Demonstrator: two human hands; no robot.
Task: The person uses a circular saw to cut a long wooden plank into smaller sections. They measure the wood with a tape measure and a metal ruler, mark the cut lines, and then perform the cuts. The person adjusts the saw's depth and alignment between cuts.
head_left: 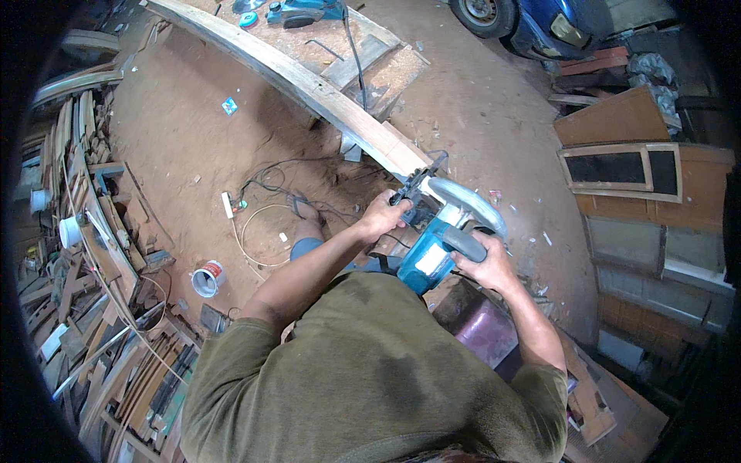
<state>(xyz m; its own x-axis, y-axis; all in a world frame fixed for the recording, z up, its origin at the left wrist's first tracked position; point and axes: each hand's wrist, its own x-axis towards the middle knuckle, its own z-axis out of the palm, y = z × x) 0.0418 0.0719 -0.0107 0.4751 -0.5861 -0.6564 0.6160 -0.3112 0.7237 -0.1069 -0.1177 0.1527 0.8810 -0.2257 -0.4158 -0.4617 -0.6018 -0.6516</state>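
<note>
a person in a worn olive shirt (378, 363), its soft cloth marked by dark patches, leans over a circular saw (440, 243) in a dim, earth-floored workshop. the right hand (494, 266) is wrapped around the saw's grey rear handle, fingers clenched on it; the left hand (380, 216) is at the front, its fingers grasping a dark fitting by the base. the saw, teal-cased with a smooth, curved grey guard, sits between the two hands at the near end of a long plank (347, 116). that timber lies ahead of the fingers, its long axis slanting away to the upper left, and the left hand is the nearer to it; whether the blade touches the wood cannot be told. the plank is pale, straight and square-edged, with a rougher grey-brown side face. on the packed reddish floor (177, 154), thin cables (266, 174) loop near a sandalled foot (305, 207), and an open white bucket (207, 279) lies to the left. beyond the plank, a tabletop (282, 35) dusted with shavings carries a teal power tool (305, 11); farther off stands a blue vehicle (552, 27) with a rounded black tyre.
</note>
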